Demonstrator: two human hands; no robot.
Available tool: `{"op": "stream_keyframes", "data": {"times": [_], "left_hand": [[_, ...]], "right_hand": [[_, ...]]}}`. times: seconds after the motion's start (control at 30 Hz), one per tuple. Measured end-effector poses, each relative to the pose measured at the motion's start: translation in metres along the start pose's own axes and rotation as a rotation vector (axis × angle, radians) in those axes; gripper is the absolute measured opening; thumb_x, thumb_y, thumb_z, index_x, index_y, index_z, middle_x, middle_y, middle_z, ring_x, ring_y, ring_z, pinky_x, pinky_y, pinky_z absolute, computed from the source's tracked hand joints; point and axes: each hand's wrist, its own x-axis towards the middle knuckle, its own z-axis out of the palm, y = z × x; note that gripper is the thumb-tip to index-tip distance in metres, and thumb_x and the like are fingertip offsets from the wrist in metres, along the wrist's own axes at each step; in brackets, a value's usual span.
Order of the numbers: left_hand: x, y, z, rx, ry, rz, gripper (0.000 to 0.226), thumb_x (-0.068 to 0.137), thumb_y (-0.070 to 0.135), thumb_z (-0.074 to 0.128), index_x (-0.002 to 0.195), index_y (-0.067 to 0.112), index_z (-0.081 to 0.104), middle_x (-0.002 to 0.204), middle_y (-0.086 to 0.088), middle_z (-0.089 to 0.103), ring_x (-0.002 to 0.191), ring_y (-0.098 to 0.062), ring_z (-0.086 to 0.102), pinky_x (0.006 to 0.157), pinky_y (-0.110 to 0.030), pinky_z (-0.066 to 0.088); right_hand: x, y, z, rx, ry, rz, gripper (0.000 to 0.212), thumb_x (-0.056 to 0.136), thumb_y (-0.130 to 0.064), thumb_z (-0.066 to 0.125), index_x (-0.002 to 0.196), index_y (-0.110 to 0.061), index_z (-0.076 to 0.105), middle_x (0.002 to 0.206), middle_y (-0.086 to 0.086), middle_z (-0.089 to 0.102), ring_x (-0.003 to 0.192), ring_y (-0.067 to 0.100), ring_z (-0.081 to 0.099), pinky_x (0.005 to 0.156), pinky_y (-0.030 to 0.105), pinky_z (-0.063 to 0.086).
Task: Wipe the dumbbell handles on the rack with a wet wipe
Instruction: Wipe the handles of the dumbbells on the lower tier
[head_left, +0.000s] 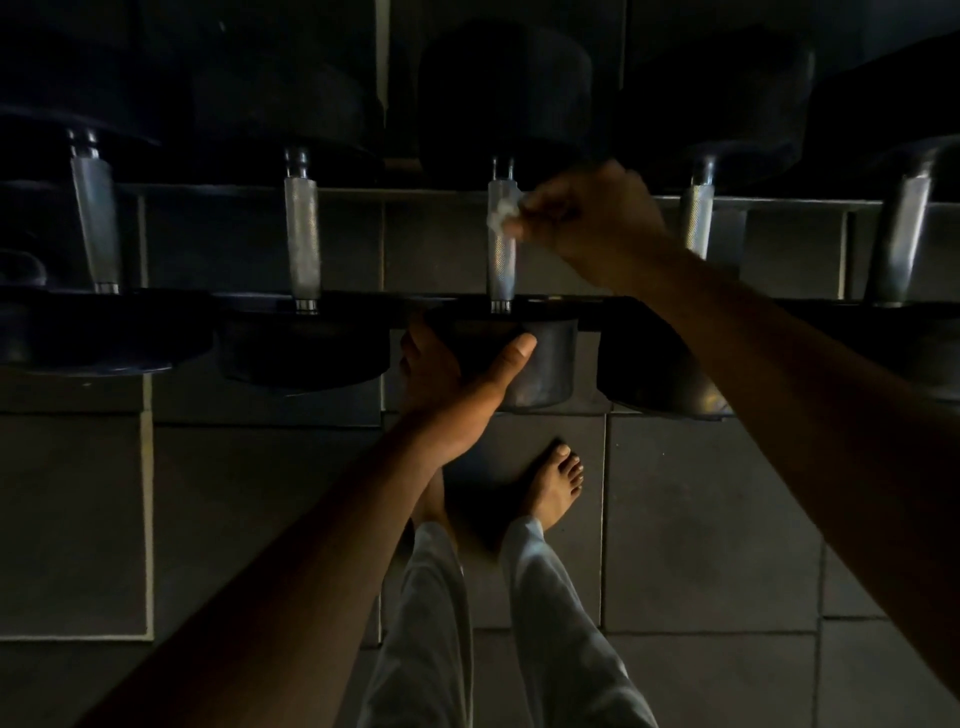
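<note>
your right hand (587, 218) pinches a crumpled white wet wipe (501, 214) in its fingertips, pressed against the upper part of the knurled steel handle (502, 249) of the middle dumbbell on the rack (779, 200). your left hand (457, 384) cups that dumbbell's smooth round near head (540, 364), thumb laid across it, fingers curled behind, above grey floor tiles (701, 519).

Very dim light. Large square grey floor tiles (706, 519) with pale grout lines, running under and beyond. One pale strip (148, 519) along a tile edge at left.
</note>
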Motion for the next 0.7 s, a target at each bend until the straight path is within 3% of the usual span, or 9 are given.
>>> {"op": "stream_keyframes", "data": {"times": [0.03,0.1,0.17,0.27,0.4,0.5,0.7], "left_hand": [[0.000,0.000,0.001,-0.006,0.005,0.005,0.137,0.055,0.094,0.068,0.166,0.035,0.013,0.164,0.002,0.027,0.153,-0.028,0.028,0.122,-0.056,0.038],[0.001,-0.002,0.002,-0.031,0.018,0.007,0.136,0.055,0.093,0.070,0.165,0.037,0.012,0.164,0.003,0.027,0.153,-0.029,0.029,0.120,-0.059,0.041],[0.002,-0.004,0.003,-0.040,0.022,0.000,0.139,0.054,0.094,0.071,0.165,0.038,0.010,0.164,0.003,0.026,0.153,-0.029,0.030,0.119,-0.061,0.041],[0.002,-0.004,0.003,-0.047,0.013,-0.009,0.143,0.051,0.099,0.069,0.166,0.039,0.008,0.166,0.003,0.026,0.153,-0.029,0.030,0.118,-0.060,0.043],[0.002,-0.005,-0.001,-0.067,-0.013,0.009,0.136,0.054,0.095,0.070,0.164,0.040,0.011,0.167,0.000,0.024,0.153,-0.028,0.029,0.119,-0.058,0.041],[0.004,-0.011,-0.002,-0.127,-0.048,0.005,0.135,0.054,0.095,0.073,0.164,0.044,0.013,0.167,0.003,0.023,0.154,-0.027,0.027,0.118,-0.055,0.040],[0.014,-0.018,0.001,-0.240,-0.005,0.024,0.125,0.052,0.092,0.082,0.153,0.032,0.041,0.151,0.000,0.047,0.140,-0.025,0.048,0.112,-0.052,0.051]], "right_hand": [[0.004,-0.007,-0.001,-0.025,0.056,-0.089,0.031,0.091,-0.048,0.072,0.109,-0.024,0.077,0.102,-0.012,0.073,0.089,-0.003,0.067,0.084,0.017,0.053],[0.016,-0.017,-0.001,-0.185,0.087,-0.233,0.033,0.095,-0.051,0.064,0.118,-0.030,0.074,0.113,-0.008,0.074,0.101,0.006,0.069,0.093,0.031,0.055],[0.027,-0.023,0.001,-0.544,0.018,-0.308,0.035,0.103,-0.051,0.051,0.128,-0.034,0.068,0.120,0.001,0.072,0.108,0.023,0.067,0.094,0.041,0.053],[0.034,-0.027,0.007,-0.876,-0.070,-0.368,0.037,0.108,-0.044,0.044,0.141,-0.033,0.058,0.125,0.009,0.068,0.109,0.033,0.065,0.088,0.041,0.050],[0.040,-0.031,0.012,-0.926,-0.066,-0.397,0.032,0.105,-0.036,0.055,0.137,-0.036,0.059,0.117,0.009,0.070,0.103,0.034,0.067,0.082,0.040,0.051],[0.039,-0.030,0.013,-0.921,-0.082,-0.426,0.032,0.106,-0.037,0.050,0.138,-0.036,0.058,0.115,0.008,0.071,0.101,0.035,0.068,0.079,0.040,0.051],[0.035,-0.030,0.012,-0.864,-0.223,-0.486,0.033,0.107,-0.035,0.043,0.133,-0.023,0.059,0.129,0.006,0.066,0.110,0.036,0.065,0.089,0.048,0.055]]}}
